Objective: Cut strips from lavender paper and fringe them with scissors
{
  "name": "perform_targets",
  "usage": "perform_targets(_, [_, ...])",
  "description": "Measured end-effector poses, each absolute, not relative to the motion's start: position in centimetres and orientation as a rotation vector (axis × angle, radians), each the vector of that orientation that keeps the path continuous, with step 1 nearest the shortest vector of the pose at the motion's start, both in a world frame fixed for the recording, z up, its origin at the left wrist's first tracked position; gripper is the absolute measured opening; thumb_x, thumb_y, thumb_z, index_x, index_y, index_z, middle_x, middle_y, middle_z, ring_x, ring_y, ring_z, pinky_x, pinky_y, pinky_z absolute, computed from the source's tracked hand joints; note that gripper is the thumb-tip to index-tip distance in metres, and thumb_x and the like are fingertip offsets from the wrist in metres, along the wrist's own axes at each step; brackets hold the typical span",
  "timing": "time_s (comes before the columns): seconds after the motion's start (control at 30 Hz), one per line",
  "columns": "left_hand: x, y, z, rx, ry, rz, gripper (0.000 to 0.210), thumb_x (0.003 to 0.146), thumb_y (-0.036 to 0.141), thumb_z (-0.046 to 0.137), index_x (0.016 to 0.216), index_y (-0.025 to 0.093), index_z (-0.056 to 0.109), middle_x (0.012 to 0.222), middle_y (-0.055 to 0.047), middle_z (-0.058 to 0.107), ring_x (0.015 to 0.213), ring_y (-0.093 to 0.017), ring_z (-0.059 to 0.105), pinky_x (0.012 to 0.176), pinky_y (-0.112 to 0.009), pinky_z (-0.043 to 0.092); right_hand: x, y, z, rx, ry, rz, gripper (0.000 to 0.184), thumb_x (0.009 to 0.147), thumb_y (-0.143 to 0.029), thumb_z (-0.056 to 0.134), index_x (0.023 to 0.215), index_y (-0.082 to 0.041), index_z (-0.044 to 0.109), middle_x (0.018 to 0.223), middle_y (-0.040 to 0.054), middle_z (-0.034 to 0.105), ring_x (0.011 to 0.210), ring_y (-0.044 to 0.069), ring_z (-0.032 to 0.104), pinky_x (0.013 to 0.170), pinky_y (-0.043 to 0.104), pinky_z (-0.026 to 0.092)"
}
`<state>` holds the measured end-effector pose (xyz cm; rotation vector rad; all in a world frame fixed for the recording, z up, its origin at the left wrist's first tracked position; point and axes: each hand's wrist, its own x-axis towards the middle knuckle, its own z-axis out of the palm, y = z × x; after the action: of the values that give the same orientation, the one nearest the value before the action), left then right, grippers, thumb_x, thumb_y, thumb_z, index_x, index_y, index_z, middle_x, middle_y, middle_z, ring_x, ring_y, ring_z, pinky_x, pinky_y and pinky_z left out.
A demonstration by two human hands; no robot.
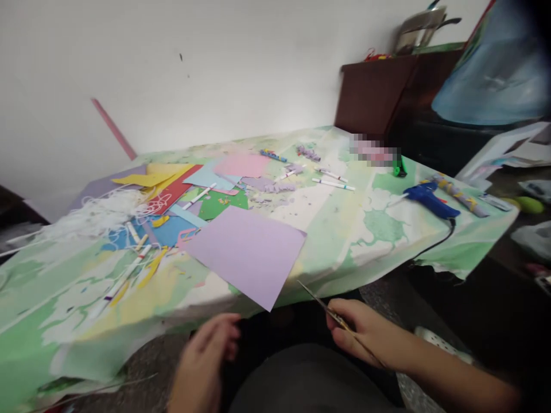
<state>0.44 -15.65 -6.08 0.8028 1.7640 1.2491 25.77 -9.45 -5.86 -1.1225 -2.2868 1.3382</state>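
My right hand (365, 332) is closed around a pair of slim metal scissors (317, 300), seen nearly edge-on. Their pointed tip reaches forward and left, close to the table edge. Low in front of the table, my left hand (206, 358) is slightly blurred, its fingers loosely bent with nothing visible in them. Between and beyond both hands, a light purple sheet of paper (249, 249) lies flat, one corner at the table's front edge. Neither hand touches it.
A patterned green and white cloth (336, 252) covers the table. A blue glue gun (430, 201) with a cord lies right. White yarn (94, 212), coloured papers (176, 189), markers (333, 184) and scraps are spread left and behind. A dark cabinet (370, 94) stands back right.
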Motion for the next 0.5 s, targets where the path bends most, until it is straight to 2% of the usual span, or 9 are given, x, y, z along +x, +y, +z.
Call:
perform_targets(0.07, [3.7, -15.0, -6.4, 0.581, 1.525, 1.151, 0.026, 0.066, 0.040, 0.049, 0.069, 0.014, 0.053, 0.057, -0.002, 0.053, 0.045, -0.011, 0.046, 0.038, -0.022, 0.035, 24.8, -9.3, -6.4, -1.111, -2.309, 1.438, 0.038, 0.075, -0.051, 0.029, 0.069, -0.015, 0.041, 0.062, -0.0012, 0.039, 0.054, 0.008, 0.033, 0.046, 0.019, 0.029])
perform_targets(0.17, [5.6, -12.7, -5.9, 0.337, 1.234, 1.127, 0.029, 0.068, 0.043, 0.047, 0.071, 0.015, 0.050, 0.060, -0.002, 0.054, 0.046, -0.009, 0.046, 0.038, -0.020, 0.034, 23.8, -9.0, -6.9, -1.136, -2.337, 1.526, 0.040, 0.075, -0.052, 0.028, 0.069, -0.015, 0.041, 0.062, -0.0007, 0.040, 0.053, 0.007, 0.033, 0.045, 0.019, 0.029])
perform_targets(0.23, [5.6, -11.6, -5.5, 0.305, 1.211, 1.191, 0.023, 0.067, 0.038, 0.051, 0.070, 0.015, 0.049, 0.055, 0.001, 0.052, 0.043, -0.008, 0.045, 0.038, -0.019, 0.032, 23.5, -8.7, -7.0, -1.162, -2.299, 1.646, 0.041, 0.075, -0.054, 0.028, 0.069, -0.015, 0.040, 0.061, -0.0004, 0.042, 0.052, 0.007, 0.036, 0.044, 0.018, 0.030])
perform_targets(0.4, [4.4, -10.5, -3.7, 0.453, 1.264, 1.072, 0.017, 0.064, 0.024, 0.052, 0.052, 0.015, 0.045, 0.038, 0.005, 0.044, 0.032, -0.005, 0.036, 0.032, -0.017, 0.026, 24.1, -7.6, -5.0, -0.955, -2.036, 2.138, 0.045, 0.075, -0.056, 0.022, 0.075, -0.014, 0.040, 0.062, 0.0008, 0.045, 0.050, 0.007, 0.043, 0.046, 0.019, 0.036])
perform_targets(0.5, [3.2, -8.4, -1.4, 0.708, 1.205, 0.871, 0.010, 0.059, 0.017, 0.051, 0.050, 0.012, 0.053, 0.038, 0.001, 0.050, 0.034, -0.008, 0.042, 0.034, -0.019, 0.031, 24.7, -6.4, -2.3, -0.746, -2.002, 2.249, 0.048, 0.073, -0.057, 0.025, 0.079, -0.013, 0.042, 0.065, 0.0021, 0.047, 0.053, 0.008, 0.045, 0.050, 0.021, 0.037])
